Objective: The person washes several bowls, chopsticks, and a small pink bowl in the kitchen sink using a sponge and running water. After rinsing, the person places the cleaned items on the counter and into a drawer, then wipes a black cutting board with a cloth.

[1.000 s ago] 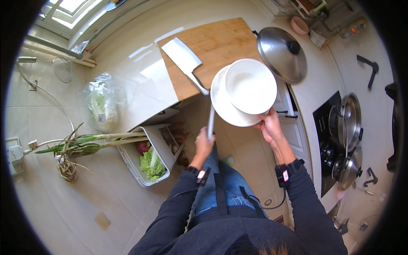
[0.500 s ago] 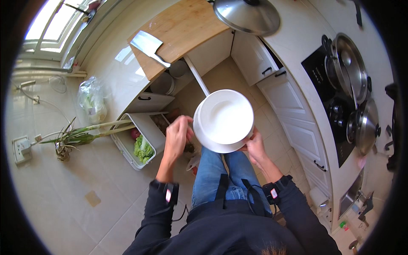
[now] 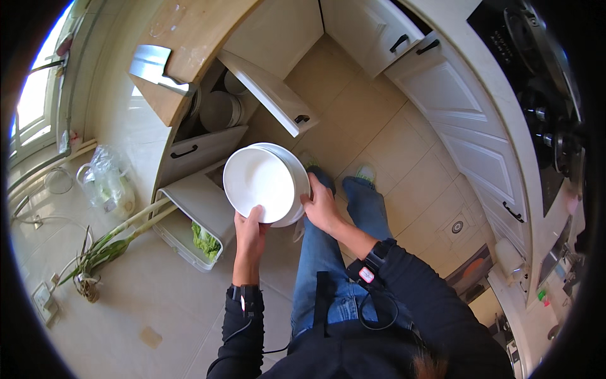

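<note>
My left hand (image 3: 250, 239) is closed on the near rim of a white bowl (image 3: 260, 180), its thumb over the edge. Just behind this bowl, partly covered by it, is a larger white dish (image 3: 299, 180); whether it is a plate or a bowl I cannot tell. My right hand (image 3: 323, 205) grips that dish at its right edge. Both dishes are tilted together above the floor, left of my legs. Stacked round white dishes (image 3: 219, 112) stand inside the low cabinet beyond them, whose door (image 3: 268, 91) hangs open.
A cleaver (image 3: 154, 66) lies on the wooden board (image 3: 183, 31) at the counter's edge. Left of the dishes, a white bin (image 3: 199, 205) holds leafy greens (image 3: 205, 240), with long green onions (image 3: 104, 252) lying beside it. A bagged vegetable (image 3: 108, 183) sits nearby. The stove (image 3: 536, 107) is at right.
My left hand, previously apart from the dishes, now grips the bowl's rim. The dishes have moved left, toward the open cabinet and bin, and the view has shifted with my head.
</note>
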Action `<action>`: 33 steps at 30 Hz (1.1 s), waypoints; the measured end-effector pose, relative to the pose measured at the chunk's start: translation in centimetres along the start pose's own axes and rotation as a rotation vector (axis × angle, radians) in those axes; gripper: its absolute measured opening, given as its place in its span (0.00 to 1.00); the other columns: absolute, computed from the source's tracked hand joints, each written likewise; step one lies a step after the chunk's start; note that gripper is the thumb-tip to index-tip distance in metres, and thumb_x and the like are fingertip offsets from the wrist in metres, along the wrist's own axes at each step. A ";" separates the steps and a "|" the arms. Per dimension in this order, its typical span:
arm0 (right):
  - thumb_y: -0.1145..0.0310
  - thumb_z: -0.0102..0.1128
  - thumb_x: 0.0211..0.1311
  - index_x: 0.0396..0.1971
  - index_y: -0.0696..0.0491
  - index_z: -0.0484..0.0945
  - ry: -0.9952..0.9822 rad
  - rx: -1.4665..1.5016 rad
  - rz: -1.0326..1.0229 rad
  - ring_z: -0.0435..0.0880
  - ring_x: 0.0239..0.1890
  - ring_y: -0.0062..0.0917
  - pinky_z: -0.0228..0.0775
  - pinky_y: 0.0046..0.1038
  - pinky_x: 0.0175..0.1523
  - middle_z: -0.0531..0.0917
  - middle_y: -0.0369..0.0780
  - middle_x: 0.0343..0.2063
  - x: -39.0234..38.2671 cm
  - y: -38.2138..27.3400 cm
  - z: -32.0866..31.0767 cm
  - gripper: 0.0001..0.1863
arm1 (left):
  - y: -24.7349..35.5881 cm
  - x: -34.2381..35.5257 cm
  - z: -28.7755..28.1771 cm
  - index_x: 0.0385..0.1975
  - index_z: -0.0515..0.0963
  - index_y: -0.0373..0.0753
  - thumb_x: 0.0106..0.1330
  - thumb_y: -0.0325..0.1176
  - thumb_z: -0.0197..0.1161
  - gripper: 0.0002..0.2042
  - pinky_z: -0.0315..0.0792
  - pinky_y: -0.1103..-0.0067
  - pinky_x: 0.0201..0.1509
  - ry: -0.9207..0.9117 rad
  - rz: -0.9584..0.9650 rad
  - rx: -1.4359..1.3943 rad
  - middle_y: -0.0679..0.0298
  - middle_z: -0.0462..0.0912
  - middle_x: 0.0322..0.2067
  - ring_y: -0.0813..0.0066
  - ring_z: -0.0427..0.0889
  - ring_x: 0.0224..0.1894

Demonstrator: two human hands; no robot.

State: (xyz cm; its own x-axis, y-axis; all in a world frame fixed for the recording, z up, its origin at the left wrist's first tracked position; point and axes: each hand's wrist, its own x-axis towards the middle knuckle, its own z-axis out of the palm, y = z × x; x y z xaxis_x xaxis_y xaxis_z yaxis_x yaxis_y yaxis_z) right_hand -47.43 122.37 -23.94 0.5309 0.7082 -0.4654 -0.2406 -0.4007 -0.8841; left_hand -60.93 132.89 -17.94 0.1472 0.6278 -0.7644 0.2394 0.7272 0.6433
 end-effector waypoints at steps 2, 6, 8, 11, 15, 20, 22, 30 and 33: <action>0.78 0.52 0.57 0.48 0.59 0.67 -0.003 0.000 -0.003 0.82 0.24 0.33 0.73 0.33 0.30 0.80 0.49 0.25 2.1 1.0 1.0 0.17 | -0.5 2.8 -0.4 0.58 0.59 0.32 0.63 0.25 0.53 0.23 0.81 0.70 0.44 0.020 0.033 0.019 0.54 0.73 0.50 0.63 0.79 0.47; 0.80 0.48 0.54 0.43 0.60 0.68 -0.040 0.092 0.118 0.78 0.40 0.54 0.70 0.40 0.42 0.79 0.57 0.35 6.2 3.2 2.9 0.15 | -0.8 7.3 -0.9 0.58 0.59 0.28 0.61 0.22 0.52 0.23 0.81 0.66 0.47 0.014 0.040 -0.055 0.51 0.71 0.52 0.58 0.78 0.50; 0.79 0.49 0.56 0.46 0.60 0.68 0.004 0.033 -0.061 0.80 0.28 0.40 0.72 0.37 0.34 0.79 0.53 0.29 9.1 4.6 4.4 0.16 | -0.6 9.7 -0.9 0.57 0.58 0.22 0.60 0.21 0.50 0.24 0.80 0.63 0.51 0.003 0.057 -0.104 0.47 0.71 0.52 0.53 0.78 0.49; 0.78 0.48 0.58 0.47 0.61 0.67 -0.026 0.001 -0.045 0.81 0.21 0.31 0.72 0.33 0.28 0.79 0.50 0.26 11.9 7.1 5.8 0.16 | 0.5 13.3 -1.3 0.55 0.58 0.19 0.60 0.20 0.51 0.22 0.81 0.66 0.51 -0.045 -0.038 -0.276 0.45 0.71 0.51 0.50 0.80 0.46; 0.79 0.47 0.58 0.48 0.60 0.67 -0.040 0.071 0.035 0.81 0.21 0.30 0.73 0.31 0.26 0.79 0.47 0.27 16.0 10.0 8.1 0.16 | 1.3 16.3 -1.9 0.54 0.59 0.17 0.61 0.20 0.52 0.21 0.80 0.68 0.53 -0.004 -0.029 -0.287 0.42 0.72 0.49 0.48 0.79 0.46; 0.81 0.46 0.57 0.50 0.60 0.66 0.046 0.007 -0.083 0.83 0.27 0.32 0.78 0.31 0.27 0.79 0.48 0.34 19.5 14.9 10.0 0.19 | 1.2 18.6 -1.8 0.52 0.61 0.17 0.61 0.20 0.51 0.20 0.80 0.69 0.53 0.020 -0.024 -0.316 0.42 0.73 0.47 0.48 0.79 0.46; 0.81 0.45 0.57 0.53 0.59 0.65 0.080 -0.041 -0.108 0.83 0.30 0.32 0.79 0.30 0.28 0.78 0.47 0.37 20.4 17.4 10.1 0.21 | 1.2 20.8 -1.4 0.49 0.61 0.14 0.61 0.18 0.50 0.18 0.79 0.69 0.54 0.073 -0.026 -0.387 0.41 0.73 0.46 0.46 0.79 0.46; 0.83 0.43 0.59 0.61 0.54 0.59 0.005 0.093 0.139 0.83 0.37 0.32 0.81 0.26 0.28 0.77 0.47 0.43 17.7 22.4 5.9 0.28 | -1.6 39.3 -0.3 0.50 0.65 0.20 0.72 0.25 0.42 0.14 0.77 0.81 0.50 -0.142 0.418 -0.049 0.49 0.73 0.50 0.66 0.76 0.51; 0.84 0.43 0.60 0.62 0.54 0.57 -0.033 0.378 0.271 0.83 0.38 0.32 0.82 0.27 0.29 0.76 0.47 0.45 16.3 22.7 4.2 0.28 | -1.8 47.3 1.9 0.54 0.65 0.26 0.69 0.23 0.47 0.15 0.78 0.73 0.53 -0.022 0.367 -0.347 0.53 0.73 0.52 0.60 0.74 0.53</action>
State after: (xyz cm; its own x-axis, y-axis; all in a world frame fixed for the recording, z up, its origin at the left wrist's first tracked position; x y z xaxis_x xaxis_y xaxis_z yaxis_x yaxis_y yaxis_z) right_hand -47.64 127.26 -51.77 0.3834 0.6274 -0.6778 -0.6496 -0.3385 -0.6807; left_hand -52.62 160.73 -55.33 0.1826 0.8562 -0.4832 -0.1641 0.5111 0.8437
